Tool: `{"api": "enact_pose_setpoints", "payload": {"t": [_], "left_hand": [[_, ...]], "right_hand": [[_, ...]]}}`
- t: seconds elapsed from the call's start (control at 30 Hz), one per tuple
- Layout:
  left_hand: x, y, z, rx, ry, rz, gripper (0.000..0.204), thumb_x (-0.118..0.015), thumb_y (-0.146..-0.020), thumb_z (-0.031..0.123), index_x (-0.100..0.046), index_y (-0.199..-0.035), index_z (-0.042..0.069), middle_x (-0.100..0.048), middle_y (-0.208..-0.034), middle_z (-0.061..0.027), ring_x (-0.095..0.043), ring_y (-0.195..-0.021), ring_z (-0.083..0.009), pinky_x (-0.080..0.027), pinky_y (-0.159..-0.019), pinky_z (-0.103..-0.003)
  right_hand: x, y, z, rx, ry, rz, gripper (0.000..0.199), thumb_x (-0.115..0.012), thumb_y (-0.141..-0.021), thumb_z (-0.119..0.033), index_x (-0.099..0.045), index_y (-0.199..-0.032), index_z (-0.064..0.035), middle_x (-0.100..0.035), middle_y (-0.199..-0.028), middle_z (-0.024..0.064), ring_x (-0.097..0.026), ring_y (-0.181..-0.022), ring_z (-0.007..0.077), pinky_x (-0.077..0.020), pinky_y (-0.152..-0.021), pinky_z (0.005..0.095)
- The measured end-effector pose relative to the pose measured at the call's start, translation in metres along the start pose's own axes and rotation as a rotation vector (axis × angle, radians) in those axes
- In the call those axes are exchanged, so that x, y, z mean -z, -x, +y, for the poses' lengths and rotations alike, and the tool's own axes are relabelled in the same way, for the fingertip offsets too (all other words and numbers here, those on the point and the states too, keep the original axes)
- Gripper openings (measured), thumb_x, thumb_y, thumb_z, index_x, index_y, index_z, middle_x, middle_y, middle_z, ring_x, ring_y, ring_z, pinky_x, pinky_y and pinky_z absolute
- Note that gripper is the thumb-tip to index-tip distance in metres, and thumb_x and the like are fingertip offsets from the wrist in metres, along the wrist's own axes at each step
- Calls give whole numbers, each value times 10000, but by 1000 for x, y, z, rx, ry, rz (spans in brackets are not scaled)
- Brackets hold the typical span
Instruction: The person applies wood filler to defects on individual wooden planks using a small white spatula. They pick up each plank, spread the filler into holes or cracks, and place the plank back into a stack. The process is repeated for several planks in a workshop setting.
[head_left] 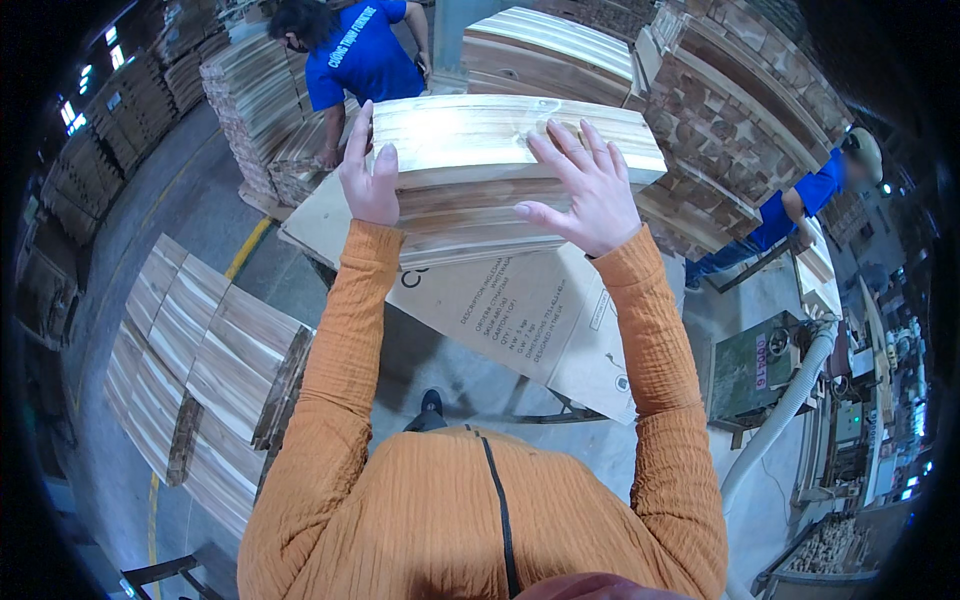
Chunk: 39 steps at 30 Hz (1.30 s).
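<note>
Fingers (362, 140) of both hands flat on stacked boards' (480, 135) edge.

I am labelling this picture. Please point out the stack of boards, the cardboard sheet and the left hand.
stack of boards (480, 140): head view, top board face.
cardboard sheet (520, 310): head view, printed flap.
left hand (370, 185): head view, back of hand.

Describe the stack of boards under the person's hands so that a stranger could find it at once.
Start at the flattened cardboard sheet in the middle. On it lies a stack of pale boards; the left hand rests at its left end and the right hand lies spread on top. Unlike the other piles, it sits on cardboard and is being touched.
</note>
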<state>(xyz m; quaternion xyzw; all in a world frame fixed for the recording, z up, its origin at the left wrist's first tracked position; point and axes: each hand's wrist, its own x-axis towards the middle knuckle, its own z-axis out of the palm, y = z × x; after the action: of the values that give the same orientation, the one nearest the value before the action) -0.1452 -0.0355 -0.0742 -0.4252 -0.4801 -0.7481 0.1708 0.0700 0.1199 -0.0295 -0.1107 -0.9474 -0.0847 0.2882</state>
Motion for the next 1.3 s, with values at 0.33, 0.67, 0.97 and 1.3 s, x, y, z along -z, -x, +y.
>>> {"api": "enact_pose_setpoints", "payload": {"t": [0.33, 0.67, 0.97, 1.3], "left_hand": [[1, 0, -4, -35, -6, 26, 607, -517, -802, 217, -424, -1305, -110, -535, -1229, -208, -511, -1147, -248, -366, -998, -333], [0, -1, -10, -35, 17, 3, 598, -512, -812, 228, -430, -1293, -118, -497, -1279, -226, -473, -1202, -263, -337, -1026, -344], [2, 1, -5, -6, -5, -10, 610, -510, -810, 232, -420, -1302, -117, -523, -1241, -214, -506, -1151, -252, -359, -1003, -340], [-1, 2, 1, -9, -70, -21, 584, -425, -846, 246, -417, -1327, -85, -516, -1271, -194, -494, -1164, -226, -346, -1001, -302]], "right_hand": [[3, -5, -2, 52, 106, 23, 793, -468, -755, -745, -425, -1378, -256, -393, -1430, 114, -316, -1320, 388, -199, -1079, 519], [3, -4, 4, 11, -48, 49, 773, -487, -761, -725, -416, -1384, -274, -401, -1424, 116, -303, -1328, 386, -205, -1076, 521], [8, -2, 2, 34, 37, -14, 777, -466, -772, -726, -408, -1391, -259, -402, -1422, 110, -301, -1333, 373, -184, -1084, 520], [6, -6, 5, 18, -22, -7, 747, -447, -792, -714, -423, -1379, -252, -411, -1411, 115, -308, -1317, 385, -180, -1082, 515]]}}
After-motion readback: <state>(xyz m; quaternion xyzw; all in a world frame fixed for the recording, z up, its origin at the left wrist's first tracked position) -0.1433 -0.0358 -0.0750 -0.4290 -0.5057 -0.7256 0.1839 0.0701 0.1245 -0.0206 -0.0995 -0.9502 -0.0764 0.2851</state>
